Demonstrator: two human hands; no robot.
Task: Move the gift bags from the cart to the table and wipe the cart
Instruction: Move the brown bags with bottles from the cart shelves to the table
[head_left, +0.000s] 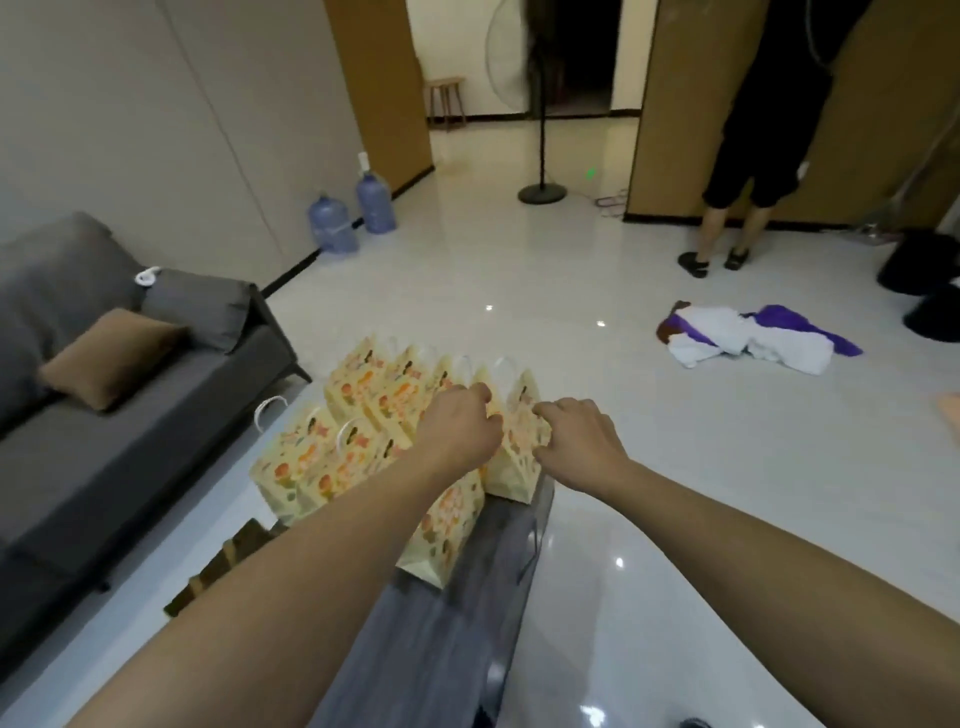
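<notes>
Several pale yellow gift bags (363, 395) with orange cartoon prints and white handles stand crowded on a dark grey table (467, 597). Both my hands are on the bag at the right end (519, 462). My left hand (460, 431) grips that bag's left top edge with curled fingers. My right hand (576, 441) pinches its right top edge. Another bag (441, 530) lies under my left forearm. No cart shows in this view.
A grey sofa (130, 405) with a brown cushion (109, 353) stands left of the table. Clothes (748, 338) lie on the white floor to the right. A person in black (753, 156) stands at the back right, beside a fan stand (542, 192). Two water jugs (353, 215) sit by the wall.
</notes>
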